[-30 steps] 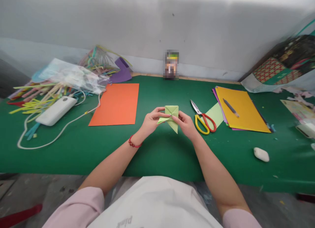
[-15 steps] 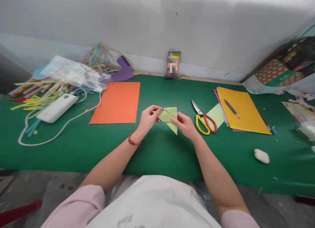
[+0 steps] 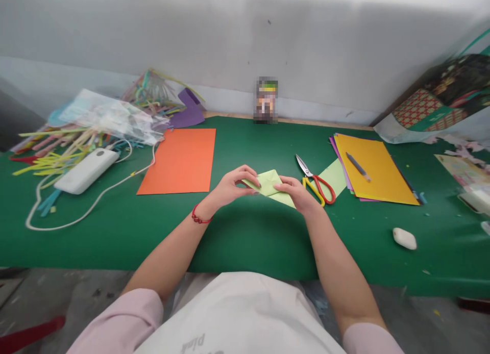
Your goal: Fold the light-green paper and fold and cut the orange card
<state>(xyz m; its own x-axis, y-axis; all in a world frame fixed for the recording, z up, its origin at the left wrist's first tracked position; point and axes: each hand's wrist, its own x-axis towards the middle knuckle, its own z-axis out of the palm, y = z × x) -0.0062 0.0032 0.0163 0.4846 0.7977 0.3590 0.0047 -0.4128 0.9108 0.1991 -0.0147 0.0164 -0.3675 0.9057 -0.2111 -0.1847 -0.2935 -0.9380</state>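
Note:
A folded light green paper piece (image 3: 270,183) is held between both hands just above the green table (image 3: 248,231). My left hand (image 3: 231,186), with a red bracelet on its wrist, pinches the paper's left corner with curled fingers. My right hand (image 3: 298,195) grips the right side, thumb on top. The paper lies nearly flat, one point reaching toward the right.
An orange sheet (image 3: 179,161) lies to the left. Yellow-and-red scissors (image 3: 317,184) sit close to my right hand, beside a stack of yellow paper (image 3: 373,171) with a pen (image 3: 359,166). A white power bank (image 3: 87,170) with cable, paper strips and an eraser (image 3: 405,238) are farther out.
The green paper has been turned from standing with its point down to lying flatter. Both hands have kept their hold and lowered slightly toward the table.

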